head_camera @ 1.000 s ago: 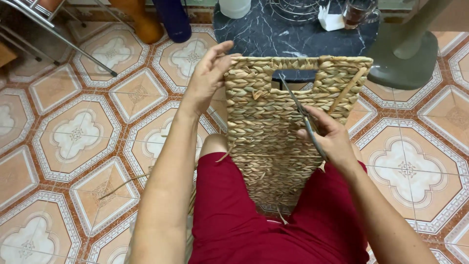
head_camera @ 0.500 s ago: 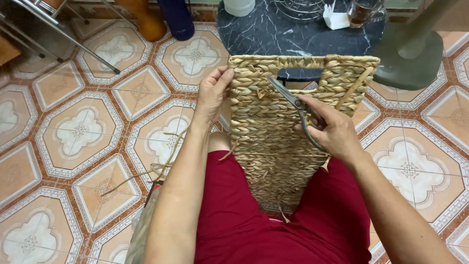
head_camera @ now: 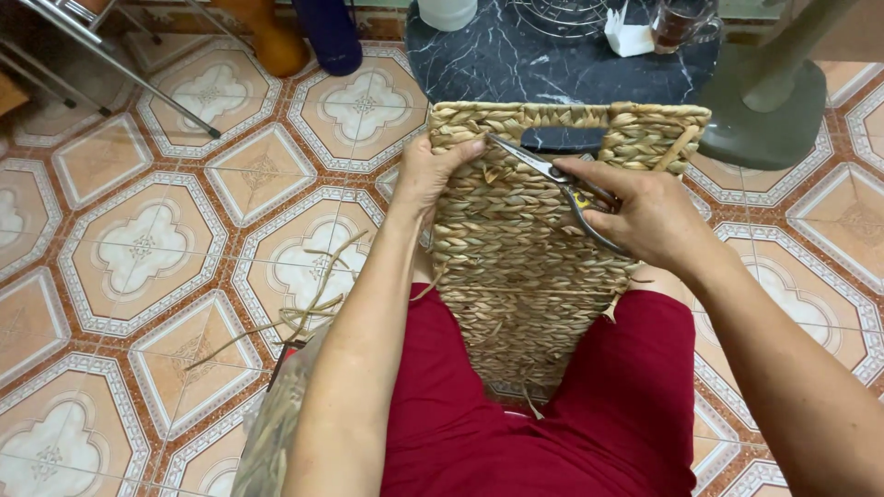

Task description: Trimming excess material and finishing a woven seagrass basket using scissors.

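A woven straw basket (head_camera: 534, 267) with a handle slot lies on my lap, its rim pointing away from me. My left hand (head_camera: 433, 170) grips the basket's upper left edge, thumb on the weave. My right hand (head_camera: 645, 216) holds metal scissors (head_camera: 552, 175). Their blades point left, with the tips near the rim just below the handle slot and close to my left thumb. Loose straw ends stick out of the weave near the basket's bottom.
Patterned orange and white floor tiles surround me. A dark marble table (head_camera: 552, 55) with a cup and white container stands ahead. A grey fan base (head_camera: 764, 101) sits at right. Cut straw strands (head_camera: 304, 304) lie on the floor at left, with a bundle (head_camera: 276, 423) beside my thigh.
My right hand with the scissors has moved up and left toward the basket's rim. My left hand has slid along the top left edge, closer to the blade tips.
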